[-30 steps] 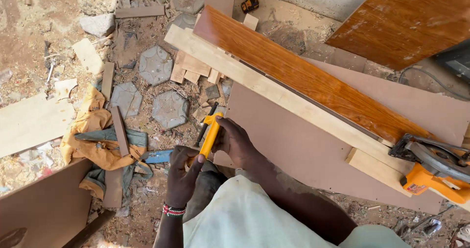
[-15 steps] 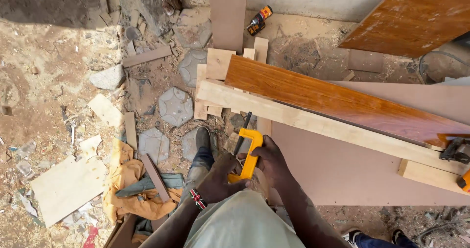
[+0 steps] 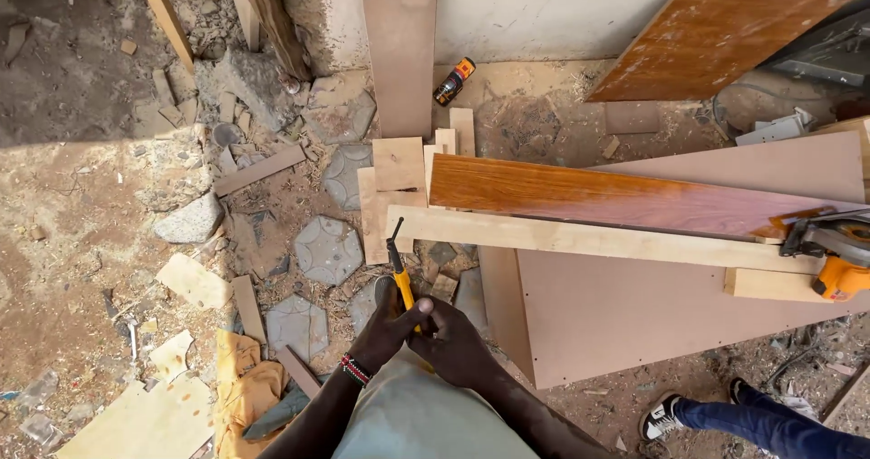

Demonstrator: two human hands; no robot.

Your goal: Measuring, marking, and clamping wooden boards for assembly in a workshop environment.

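A yellow-and-black bar clamp (image 3: 400,275) was gripped by both the left hand (image 3: 388,329) and the right hand (image 3: 450,339), fingers clenched around its handle. It was held above the stony ground, near the end of a pale wooden plank (image 3: 580,239).

A yellow-and-black bar clamp (image 3: 400,271) sits just left of centre, low in the frame, gripped at its lower end, its dark bar tilted up-left toward the pale plank's end.

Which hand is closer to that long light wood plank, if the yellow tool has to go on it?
Probably the right hand. It grips the yellow tool on the side nearer the pale plank, while the left hand sits farther from it.
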